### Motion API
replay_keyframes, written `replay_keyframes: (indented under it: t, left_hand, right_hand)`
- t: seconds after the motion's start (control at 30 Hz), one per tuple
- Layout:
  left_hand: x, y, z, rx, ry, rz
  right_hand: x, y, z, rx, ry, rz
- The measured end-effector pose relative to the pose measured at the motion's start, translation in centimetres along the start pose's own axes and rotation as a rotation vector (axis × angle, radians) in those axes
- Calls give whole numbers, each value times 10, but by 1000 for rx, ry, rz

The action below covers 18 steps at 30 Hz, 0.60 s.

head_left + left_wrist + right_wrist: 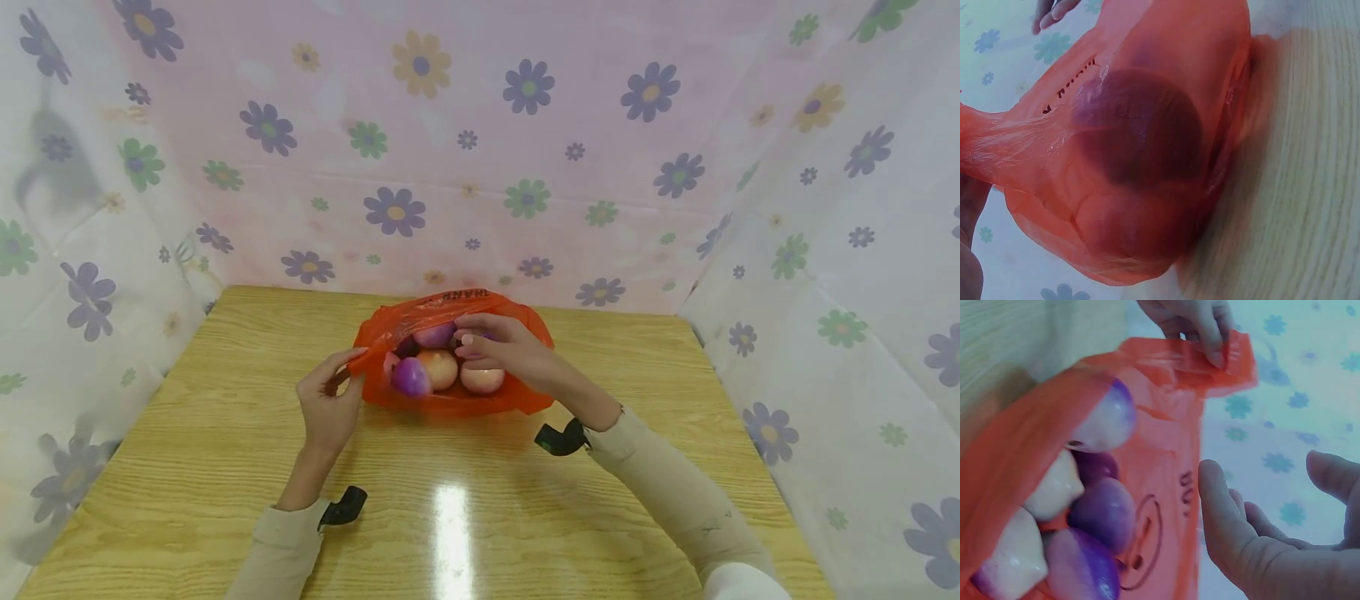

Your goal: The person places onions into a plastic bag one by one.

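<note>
An orange-red plastic bag (457,407) with dark printing lies on the table, its mouth spread toward me. Inside are several round purple-and-cream pieces resembling turnips; a purple one (411,377) and a paler one (438,369) show near the left of the mouth. At the bag's left corner my left hand (330,408) pinches the plastic between thumb and fingers. My right hand (510,346) hovers over the right of the opening, fingers extended and holding nothing in the right wrist view. Through the thin plastic (1047,150), dark round shapes show in the left wrist view.
The bag stands near the back of a wood-grain table (247,417). A flowered cloth (465,183) hangs behind it and along both sides. Black mounts sit at both wrists, the right one (562,437) close to the bag's front right.
</note>
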<state>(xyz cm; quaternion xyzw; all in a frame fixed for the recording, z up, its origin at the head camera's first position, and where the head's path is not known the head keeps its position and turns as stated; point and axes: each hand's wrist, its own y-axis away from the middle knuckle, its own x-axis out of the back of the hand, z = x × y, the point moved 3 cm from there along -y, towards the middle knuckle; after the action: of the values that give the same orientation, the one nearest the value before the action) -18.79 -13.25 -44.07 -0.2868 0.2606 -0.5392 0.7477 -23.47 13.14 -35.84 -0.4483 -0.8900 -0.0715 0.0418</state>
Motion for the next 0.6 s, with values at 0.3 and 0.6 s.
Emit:
replay_keyframes:
  t: [0.3, 0.6]
  left_hand:
    - [-1, -7, 11, -29, 25, 12]
    - [0, -8, 13, -16, -54, -35]
  right_hand:
    - [19, 20, -8, 74, -29, 39]
    - [48, 45, -3, 135, 30, 159]
